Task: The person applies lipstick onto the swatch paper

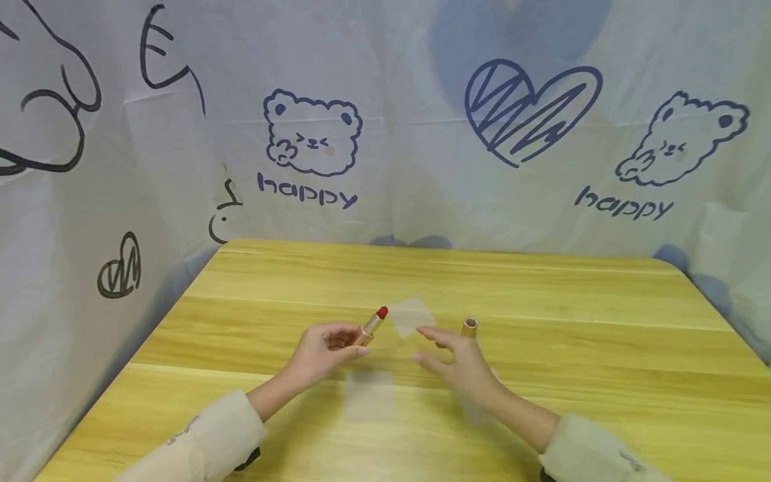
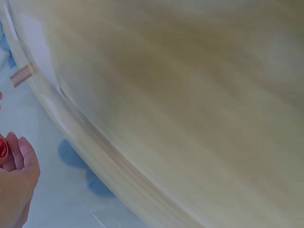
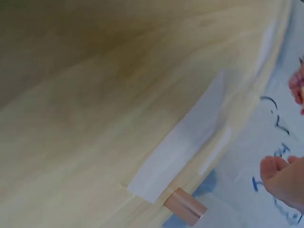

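My left hand point(image 1: 322, 351) holds an uncapped lipstick point(image 1: 371, 327) between thumb and fingers, its red tip raised and tilted up to the right. The left wrist view catches that hand point(image 2: 19, 180) at its edge, with the red lipstick end point(image 2: 3, 148) showing. My right hand point(image 1: 464, 365) hovers to the right of the lipstick, thumb and fingers apart and nothing between them. Just behind it stands the gold lipstick cap point(image 1: 470, 327), hollow end up, its lower part hidden by the hand. The cap point(image 3: 186, 206) also shows in the right wrist view.
Thin whitish squares lie on the wooden table point(image 1: 241, 301): one at the back point(image 1: 412, 316), another in front point(image 1: 369, 397), and a third square point(image 1: 476, 412) partly under my right forearm. A white cloth point(image 1: 415, 167) with drawings hangs behind the table.
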The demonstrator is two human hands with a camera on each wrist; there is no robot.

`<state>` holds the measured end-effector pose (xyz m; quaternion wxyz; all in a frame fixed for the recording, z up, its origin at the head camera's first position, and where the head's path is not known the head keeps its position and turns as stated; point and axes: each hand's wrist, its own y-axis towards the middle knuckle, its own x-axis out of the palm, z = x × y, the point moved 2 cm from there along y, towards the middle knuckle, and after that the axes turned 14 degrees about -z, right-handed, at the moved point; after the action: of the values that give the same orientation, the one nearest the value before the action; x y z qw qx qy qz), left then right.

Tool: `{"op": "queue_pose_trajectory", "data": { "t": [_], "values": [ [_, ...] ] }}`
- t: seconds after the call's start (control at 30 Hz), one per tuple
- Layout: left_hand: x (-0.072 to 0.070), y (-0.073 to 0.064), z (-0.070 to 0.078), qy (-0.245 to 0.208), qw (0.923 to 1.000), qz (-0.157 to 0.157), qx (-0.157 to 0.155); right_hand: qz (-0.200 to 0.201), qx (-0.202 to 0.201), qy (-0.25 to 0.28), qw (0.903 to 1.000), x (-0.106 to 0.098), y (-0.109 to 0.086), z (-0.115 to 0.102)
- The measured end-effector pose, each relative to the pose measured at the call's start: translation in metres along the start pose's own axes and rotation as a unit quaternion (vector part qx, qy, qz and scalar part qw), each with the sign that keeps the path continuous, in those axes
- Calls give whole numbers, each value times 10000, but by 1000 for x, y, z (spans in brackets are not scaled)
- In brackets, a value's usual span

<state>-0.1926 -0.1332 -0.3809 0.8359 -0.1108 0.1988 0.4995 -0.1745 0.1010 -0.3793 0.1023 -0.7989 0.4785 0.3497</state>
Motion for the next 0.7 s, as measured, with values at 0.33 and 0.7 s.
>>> {"op": "queue_pose_trajectory", "data": {
  "t": [0.33, 0.7],
  "values": [
    [-19, -16, -9, 3, 9997, 228, -41, -1095, -507, -885, 9887, 22, 1, -5],
    [-30, -32, -16, -84, 9998, 144, -75, -2069, -136, -1447, 9675, 43, -2, 3]
  ]
}}
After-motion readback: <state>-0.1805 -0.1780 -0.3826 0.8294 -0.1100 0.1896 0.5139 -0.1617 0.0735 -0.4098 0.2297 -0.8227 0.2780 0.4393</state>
